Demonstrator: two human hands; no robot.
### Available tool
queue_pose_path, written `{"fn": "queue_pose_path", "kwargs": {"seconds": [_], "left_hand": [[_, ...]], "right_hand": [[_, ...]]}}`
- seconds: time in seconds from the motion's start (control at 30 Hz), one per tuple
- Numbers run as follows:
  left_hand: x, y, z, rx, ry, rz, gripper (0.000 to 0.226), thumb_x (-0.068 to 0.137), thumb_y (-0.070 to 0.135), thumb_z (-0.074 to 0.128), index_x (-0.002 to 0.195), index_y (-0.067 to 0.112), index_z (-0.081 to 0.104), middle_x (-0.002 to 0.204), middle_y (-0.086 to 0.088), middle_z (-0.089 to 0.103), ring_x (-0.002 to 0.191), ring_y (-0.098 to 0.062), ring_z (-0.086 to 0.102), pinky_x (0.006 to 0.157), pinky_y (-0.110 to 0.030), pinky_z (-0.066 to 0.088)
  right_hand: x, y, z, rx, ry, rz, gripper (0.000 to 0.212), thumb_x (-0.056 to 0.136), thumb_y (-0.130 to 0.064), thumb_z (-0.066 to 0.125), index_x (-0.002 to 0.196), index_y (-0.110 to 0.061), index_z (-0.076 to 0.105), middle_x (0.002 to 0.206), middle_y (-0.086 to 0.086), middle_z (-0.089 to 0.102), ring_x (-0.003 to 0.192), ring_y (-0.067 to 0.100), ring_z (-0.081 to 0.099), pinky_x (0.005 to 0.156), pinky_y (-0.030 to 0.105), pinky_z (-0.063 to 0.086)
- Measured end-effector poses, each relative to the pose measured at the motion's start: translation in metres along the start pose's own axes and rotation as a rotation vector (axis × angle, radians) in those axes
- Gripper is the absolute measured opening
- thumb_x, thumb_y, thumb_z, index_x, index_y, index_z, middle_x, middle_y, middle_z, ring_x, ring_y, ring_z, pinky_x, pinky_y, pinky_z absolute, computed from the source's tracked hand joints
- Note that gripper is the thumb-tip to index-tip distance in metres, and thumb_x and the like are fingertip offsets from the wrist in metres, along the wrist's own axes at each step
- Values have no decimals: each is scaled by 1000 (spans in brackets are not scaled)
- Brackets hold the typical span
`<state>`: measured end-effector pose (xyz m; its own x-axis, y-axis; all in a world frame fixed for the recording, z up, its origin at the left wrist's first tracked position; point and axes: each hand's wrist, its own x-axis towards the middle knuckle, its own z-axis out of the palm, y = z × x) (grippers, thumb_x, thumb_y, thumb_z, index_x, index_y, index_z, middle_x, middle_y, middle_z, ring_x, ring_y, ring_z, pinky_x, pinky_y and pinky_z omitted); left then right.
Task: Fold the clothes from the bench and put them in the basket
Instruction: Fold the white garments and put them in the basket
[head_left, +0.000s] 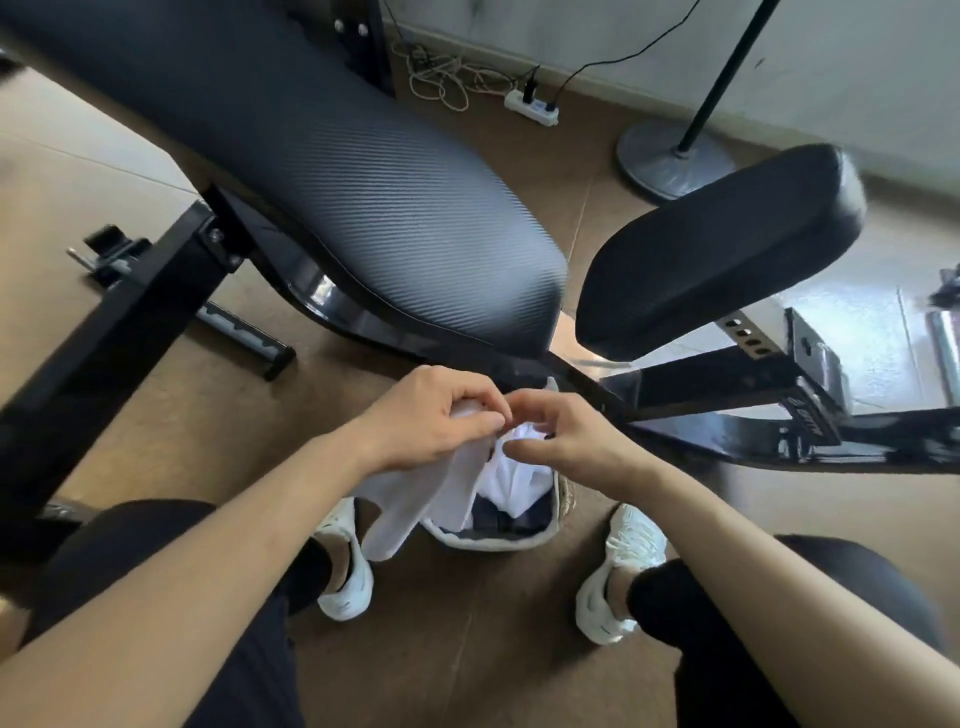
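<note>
Just both hands (498, 431) on white garment (415, 493) above basket (519, 543)

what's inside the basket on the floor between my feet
Inside the basket lie a white garment on top and dark fabric beneath it. The white cloth hanging from your left hand covers the basket's left part; anything deeper is hidden.
</note>
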<state>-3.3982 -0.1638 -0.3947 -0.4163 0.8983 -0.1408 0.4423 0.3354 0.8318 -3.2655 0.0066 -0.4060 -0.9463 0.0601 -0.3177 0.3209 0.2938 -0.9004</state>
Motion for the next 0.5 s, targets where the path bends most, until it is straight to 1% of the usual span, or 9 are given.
{"fn": "queue_pose_path", "kwargs": {"seconds": [0.07,0.1,0.17,0.23,0.3,0.33,0.37,0.43,0.5], "left_hand": [[-17,8,-3,-54,37,-13,15,94,22,70,104,31,74,101,19,73,102,-1,66,96,-32,53],[-26,11,-4,-57,54,-15,16,94,22,70,105,33,73,102,20,72,103,-2,66,96,-34,53],[-43,17,-5,-61,52,-20,17,94,23,67,105,35,72,103,19,72,103,-6,66,96,-39,53],[-60,24,-5,-91,22,-33,17,93,27,62,105,34,72,103,13,72,101,-12,67,96,-46,54],[-74,32,-2,-114,-9,-35,20,92,29,57,106,33,72,103,9,72,101,-16,66,96,-49,53],[-81,37,0,-118,-22,-28,21,93,29,56,107,32,71,102,7,71,102,-17,66,96,-48,53],[-86,42,2,-125,-29,-16,21,93,27,55,107,32,71,101,6,71,100,-17,66,94,-46,53],[-96,49,5,-129,-21,0,21,91,24,57,107,31,70,96,4,70,94,-15,65,89,-38,53],[-105,52,10,-92,6,-2,21,89,27,61,108,31,69,98,9,70,95,-7,65,88,-31,52]], "right_hand": [[-11,2,10,-15,-10,22,15,91,-9,72,103,-18,74,97,6,74,94,15,69,88,24,51],[-17,3,15,-18,-16,40,13,91,-13,73,101,-21,75,95,6,74,92,18,67,87,24,51],[-30,3,25,-11,1,48,20,90,-16,75,109,-24,73,102,4,71,95,15,65,83,17,50],[-41,0,35,-4,53,8,39,89,-17,76,125,-26,63,116,-8,67,104,0,63,85,11,49],[-51,-8,45,-1,86,-70,47,91,-21,76,133,-29,57,125,-19,63,114,-3,60,91,12,47],[-55,-11,51,-3,79,-100,43,92,-22,75,131,-28,59,122,-19,64,115,0,61,93,14,48],[-58,-14,57,-7,64,-115,34,93,-23,73,126,-26,63,116,-17,67,112,4,63,93,18,50],[-66,-20,66,-52,62,-128,19,94,-26,72,113,-19,70,102,-5,72,99,17,67,92,37,56],[-75,-22,68,-111,73,-118,23,93,-32,72,107,-14,72,97,8,72,93,27,67,86,51,55]]}}
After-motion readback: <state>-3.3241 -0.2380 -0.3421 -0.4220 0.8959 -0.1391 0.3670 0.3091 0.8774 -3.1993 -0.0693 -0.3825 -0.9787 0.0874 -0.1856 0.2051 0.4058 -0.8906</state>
